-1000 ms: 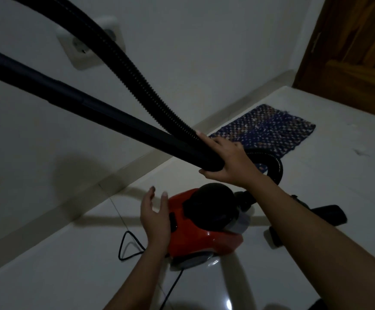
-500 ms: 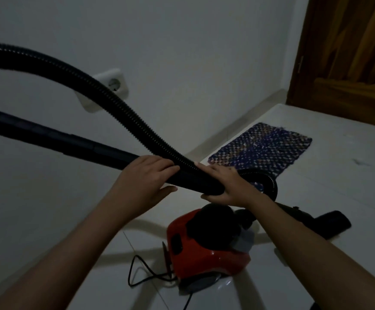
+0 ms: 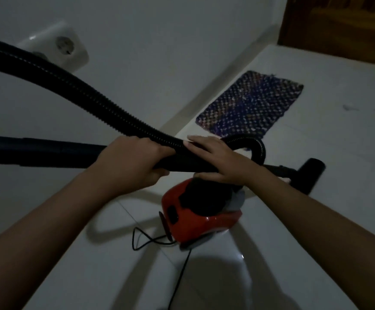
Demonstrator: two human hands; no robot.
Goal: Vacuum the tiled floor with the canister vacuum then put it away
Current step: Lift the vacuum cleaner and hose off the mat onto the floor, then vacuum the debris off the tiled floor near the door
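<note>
The left hand (image 3: 128, 162) has risen from beside the canister vacuum (image 3: 195, 220) and closed on the wand (image 3: 36, 153).

Its fingers wrap fully round the black tube. The right hand (image 3: 222, 162) clasps it just beside, fingers over and thumb under, where the ribbed hose (image 3: 88, 92) meets it, likely a two-handed hold to steady the wand for packing away. The wand's long axis runs nearly level, left to right, above the red canister on the tiled floor (image 3: 316, 253) near the wall. Whether the nozzle (image 3: 309, 175) joins it I cannot tell.
</note>
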